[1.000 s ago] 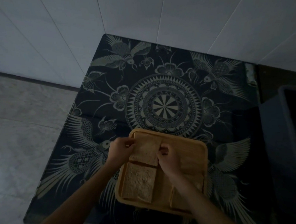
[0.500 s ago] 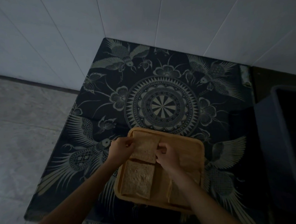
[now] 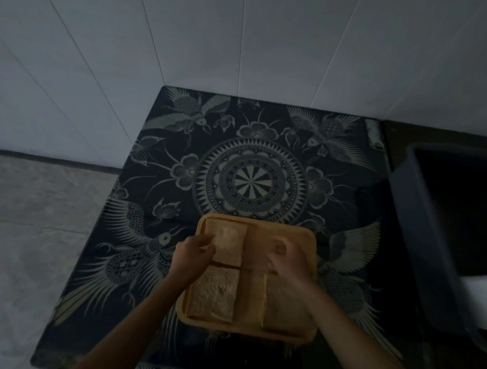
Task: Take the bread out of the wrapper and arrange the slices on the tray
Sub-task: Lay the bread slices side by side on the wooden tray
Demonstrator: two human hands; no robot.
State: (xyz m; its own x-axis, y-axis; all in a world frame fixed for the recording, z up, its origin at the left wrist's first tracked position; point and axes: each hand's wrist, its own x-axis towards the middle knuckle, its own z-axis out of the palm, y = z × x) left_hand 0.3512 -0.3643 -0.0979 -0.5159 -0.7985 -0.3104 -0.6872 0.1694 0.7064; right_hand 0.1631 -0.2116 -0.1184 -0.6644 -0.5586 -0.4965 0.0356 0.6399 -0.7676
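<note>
1. Since the earlier frames the right hand [image 3: 287, 256] has come off the far-left square slice of pale toasted-looking bread [image 3: 228, 244] and now hovers over the far right part of the square orange plastic tray [image 3: 308, 237], loosely curled and gripping nothing that I can see. The left hand [image 3: 192, 255] has stayed at that slice's left edge, its fingertips touching or pinching the edge; in this dim light I cannot tell which.

2. Where the bread lies: all of it is on the tray, which sits on the near part of the dark counter with the pale bird-and-mandala pattern [image 3: 250, 181].

3. Done, as far as I can judge: the far-left slice looks placed, just beyond the near-left square slice of grainy brown bread [image 3: 213, 296], with a thin gap between them. A near-right slice of pale bread [image 3: 283, 301] lies partly under the right forearm.

4. Left to do: the far right quarter of the tray shows bare orange, so at least one more slice would fit there. No wrapper is in view, so I cannot say whether any bread remains in it.

5. Count: one tray; three slices visible; two hands; no wrapper seen.

6. Also present: one dark rectangular bin [image 3: 427, 230] at the right of the counter, and white tiled walls [image 3: 228, 42] behind.
</note>
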